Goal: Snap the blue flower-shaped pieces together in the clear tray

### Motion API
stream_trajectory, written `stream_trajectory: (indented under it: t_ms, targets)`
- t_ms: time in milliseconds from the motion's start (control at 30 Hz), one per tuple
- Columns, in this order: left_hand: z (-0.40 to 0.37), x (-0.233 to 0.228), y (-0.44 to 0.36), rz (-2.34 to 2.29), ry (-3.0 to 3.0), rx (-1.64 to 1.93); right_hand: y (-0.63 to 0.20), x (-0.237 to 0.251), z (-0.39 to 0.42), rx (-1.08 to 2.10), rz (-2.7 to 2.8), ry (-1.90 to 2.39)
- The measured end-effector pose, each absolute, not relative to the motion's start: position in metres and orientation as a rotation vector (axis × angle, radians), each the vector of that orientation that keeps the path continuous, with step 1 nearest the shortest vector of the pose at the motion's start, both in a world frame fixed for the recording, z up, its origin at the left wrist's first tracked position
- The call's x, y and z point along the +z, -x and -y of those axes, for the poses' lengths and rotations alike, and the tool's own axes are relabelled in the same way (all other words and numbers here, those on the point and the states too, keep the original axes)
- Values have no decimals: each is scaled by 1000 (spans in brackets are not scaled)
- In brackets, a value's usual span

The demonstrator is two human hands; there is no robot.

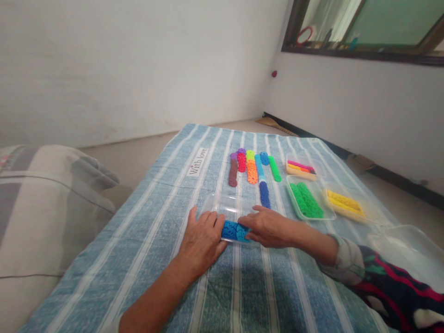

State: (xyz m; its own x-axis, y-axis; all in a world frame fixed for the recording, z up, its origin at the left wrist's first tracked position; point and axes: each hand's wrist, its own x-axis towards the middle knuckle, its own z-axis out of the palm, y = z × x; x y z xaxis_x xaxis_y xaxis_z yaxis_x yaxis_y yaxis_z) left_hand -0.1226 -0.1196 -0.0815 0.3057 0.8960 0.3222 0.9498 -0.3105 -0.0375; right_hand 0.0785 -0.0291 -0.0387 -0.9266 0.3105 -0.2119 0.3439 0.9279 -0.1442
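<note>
Blue disc stack (235, 231) pinched between left hand (203, 240) and right hand (267, 227), in clear tray (222, 203).

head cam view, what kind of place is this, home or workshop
Most likely a room in a home. A striped blue cloth labelled "With love" is spread low by a plain wall, a cushion lies at the left, and both hands hold a blue stack of toy discs.

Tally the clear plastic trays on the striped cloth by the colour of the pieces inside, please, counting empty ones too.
Blue pieces, between the left hand and right hand: 1 tray
Green pieces: 1 tray
Yellow pieces: 1 tray
Mixed pink and yellow pieces: 1 tray
Empty: 1 tray
Total: 5 trays
</note>
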Motion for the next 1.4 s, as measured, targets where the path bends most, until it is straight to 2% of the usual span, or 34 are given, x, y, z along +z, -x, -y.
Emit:
stream_trajectory:
  t_ms: [200, 433, 900, 1167, 1400]
  targets:
    - [120, -75, 119, 1778, 2358, -301, -77, -42, 35, -120, -2896, -505]
    - [121, -65, 114, 1942, 2398, -203, -78, -43, 35, -147, -2909, -515]
    - [120, -66, 118, 1959, 2427, -173, -71, -40, 38, -122, -2952, -557]
    - [118, -71, 123, 1944, 2429, -144, -83, -35, 42, -184, -3227, -685]
    - [111, -90, 143, 1846, 2452, -281, -103, -59, 47, -237, -3701, -929]
